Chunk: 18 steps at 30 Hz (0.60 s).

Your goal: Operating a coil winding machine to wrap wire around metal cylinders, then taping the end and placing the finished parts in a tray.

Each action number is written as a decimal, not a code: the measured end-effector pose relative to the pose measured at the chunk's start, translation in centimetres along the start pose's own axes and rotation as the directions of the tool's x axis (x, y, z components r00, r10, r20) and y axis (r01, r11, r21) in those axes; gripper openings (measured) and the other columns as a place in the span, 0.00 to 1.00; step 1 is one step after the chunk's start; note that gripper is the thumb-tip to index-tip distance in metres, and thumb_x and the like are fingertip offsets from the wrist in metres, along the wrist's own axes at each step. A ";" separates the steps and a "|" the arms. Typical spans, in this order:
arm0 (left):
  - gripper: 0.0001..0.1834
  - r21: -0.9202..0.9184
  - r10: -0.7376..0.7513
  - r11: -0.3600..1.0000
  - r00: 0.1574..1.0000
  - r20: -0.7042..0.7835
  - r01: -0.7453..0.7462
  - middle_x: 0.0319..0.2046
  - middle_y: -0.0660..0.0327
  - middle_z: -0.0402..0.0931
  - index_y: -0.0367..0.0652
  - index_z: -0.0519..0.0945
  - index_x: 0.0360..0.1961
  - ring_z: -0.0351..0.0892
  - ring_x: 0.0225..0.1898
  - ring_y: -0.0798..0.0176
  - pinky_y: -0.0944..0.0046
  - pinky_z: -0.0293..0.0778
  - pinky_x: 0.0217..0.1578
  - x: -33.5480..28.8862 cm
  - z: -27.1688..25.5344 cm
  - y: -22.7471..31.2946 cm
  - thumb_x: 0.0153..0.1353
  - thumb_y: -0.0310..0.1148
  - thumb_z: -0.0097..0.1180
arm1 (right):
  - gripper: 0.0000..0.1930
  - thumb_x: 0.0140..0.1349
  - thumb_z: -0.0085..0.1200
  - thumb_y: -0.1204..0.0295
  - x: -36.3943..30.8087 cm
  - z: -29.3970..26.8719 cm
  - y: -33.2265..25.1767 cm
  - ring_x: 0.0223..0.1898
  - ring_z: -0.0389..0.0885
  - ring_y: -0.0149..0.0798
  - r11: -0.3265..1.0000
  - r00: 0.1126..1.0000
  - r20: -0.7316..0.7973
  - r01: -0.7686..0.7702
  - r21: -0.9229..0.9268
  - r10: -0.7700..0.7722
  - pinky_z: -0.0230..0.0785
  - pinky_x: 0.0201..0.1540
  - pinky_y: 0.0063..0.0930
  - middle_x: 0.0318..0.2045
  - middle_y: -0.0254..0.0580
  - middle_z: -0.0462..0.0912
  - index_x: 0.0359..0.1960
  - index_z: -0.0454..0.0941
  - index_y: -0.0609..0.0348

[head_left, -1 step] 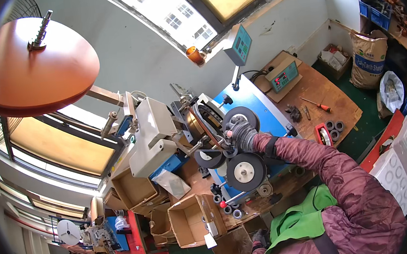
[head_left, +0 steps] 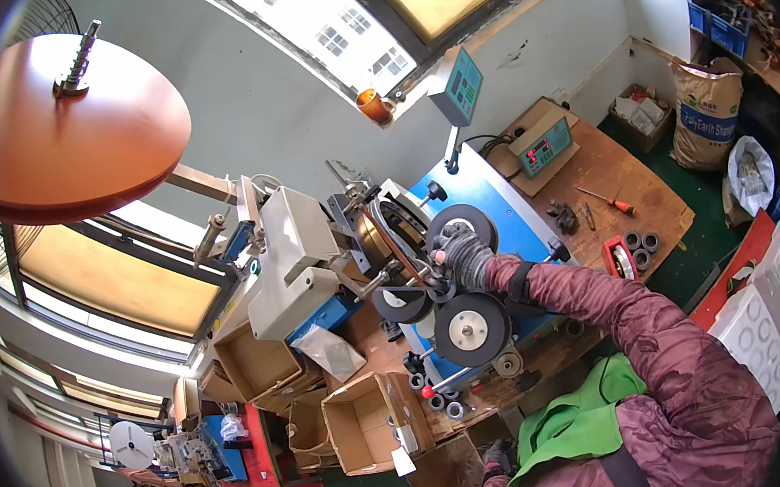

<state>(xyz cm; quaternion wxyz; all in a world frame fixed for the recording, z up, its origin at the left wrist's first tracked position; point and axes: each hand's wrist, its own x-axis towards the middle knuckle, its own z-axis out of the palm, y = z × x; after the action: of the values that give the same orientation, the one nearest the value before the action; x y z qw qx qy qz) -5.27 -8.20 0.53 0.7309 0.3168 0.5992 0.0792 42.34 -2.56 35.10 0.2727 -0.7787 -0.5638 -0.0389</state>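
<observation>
My right hand (head_left: 464, 253), in a grey glove, reaches to the winding machine with its fingers curled in beside the upper black rubber roller (head_left: 475, 222). What the fingers close on is hidden. Just left of them stands the machine's upright ring (head_left: 387, 234). Below the hand are the lower black roller with a pale hub (head_left: 467, 330) and a third roller (head_left: 403, 305), all over the blue machine base (head_left: 514, 216). Low beside the green apron, my left hand (head_left: 499, 457), in a dark glove, is near an open cardboard box (head_left: 445, 478); its fingers are mostly hidden.
Two control boxes with displays (head_left: 546, 147) (head_left: 462, 84) stand behind the machine. A screwdriver (head_left: 621, 207), a red tape holder (head_left: 619, 259) and several metal rings (head_left: 639, 242) lie on the wooden table (head_left: 635, 175). Another cardboard box (head_left: 357, 428) stands at the left. A large orange-brown disc (head_left: 74, 134) hangs upper left.
</observation>
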 end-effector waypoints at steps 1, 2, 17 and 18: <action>0.12 -0.226 -0.055 0.972 0.998 0.011 0.056 0.27 0.60 0.78 0.43 0.79 0.30 0.76 0.27 0.59 0.60 0.73 0.29 0.9 -0.9 -0.7 0.50 0.40 0.55 | 0.14 0.47 0.50 0.63 0.2 0.2 -0.2 0.54 0.66 0.51 1.000 1.000 -0.011 0.016 0.009 -0.016 0.58 0.53 0.46 0.46 0.45 0.74 0.36 0.77 0.51; 0.12 -0.237 -0.045 0.971 0.999 -0.001 0.043 0.27 0.60 0.78 0.43 0.79 0.30 0.76 0.27 0.59 0.60 0.73 0.29 1.9 -2.6 -1.1 0.50 0.40 0.55 | 0.14 0.47 0.50 0.63 0.6 0.5 -0.9 0.54 0.66 0.51 0.999 0.999 -0.023 0.041 0.024 -0.040 0.58 0.53 0.46 0.46 0.45 0.74 0.36 0.77 0.51; 0.30 0.351 0.110 0.934 0.990 -0.088 -0.073 0.44 0.55 0.75 0.38 0.75 0.45 0.74 0.41 0.59 0.61 0.70 0.43 6.1 -6.6 -2.9 0.48 0.51 0.58 | 0.09 0.41 0.53 0.67 0.4 2.1 0.2 0.40 0.71 0.51 0.989 0.931 -0.336 0.144 -0.021 -0.142 0.62 0.44 0.43 0.31 0.47 0.76 0.26 0.76 0.54; 0.31 0.360 0.066 0.933 0.991 -0.120 -0.019 0.44 0.55 0.75 0.37 0.75 0.45 0.74 0.42 0.59 0.60 0.69 0.44 6.2 -7.0 -3.0 0.48 0.51 0.58 | 0.09 0.41 0.53 0.67 0.5 2.1 -0.2 0.40 0.71 0.51 0.988 0.931 -0.335 0.150 -0.019 -0.148 0.62 0.44 0.43 0.31 0.47 0.76 0.26 0.76 0.54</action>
<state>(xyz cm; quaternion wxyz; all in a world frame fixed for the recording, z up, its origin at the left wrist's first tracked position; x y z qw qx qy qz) -10.87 -4.96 -6.83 0.6186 0.4517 0.6429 0.0052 41.81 -1.11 33.63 0.3635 -0.7147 -0.5667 -0.1894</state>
